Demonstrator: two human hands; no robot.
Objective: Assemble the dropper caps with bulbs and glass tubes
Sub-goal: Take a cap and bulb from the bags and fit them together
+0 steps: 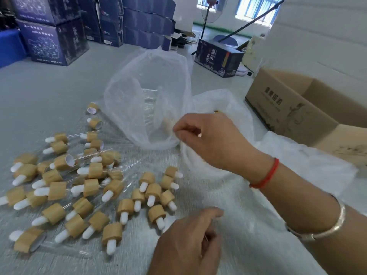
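Several bamboo-coloured dropper caps with white bulbs [89, 187] lie scattered on the work surface at the left; some have clear glass tubes [123, 167] fitted. A clear plastic bag [147, 100] stands open behind them, with loose glass tubes dimly visible inside. My right hand [210, 139] pinches the bag's front edge with curled fingers. My left hand [188, 241] is at the bottom centre, fingers curled; whether it holds anything is hidden by blur.
An open brown cardboard box [294, 108] stands at the right. White plastic sheeting [297, 167] lies crumpled under my right forearm. Stacked dark blue cartons [53, 36] fill the floor behind, and a fan stand [206, 22] rises at the back.
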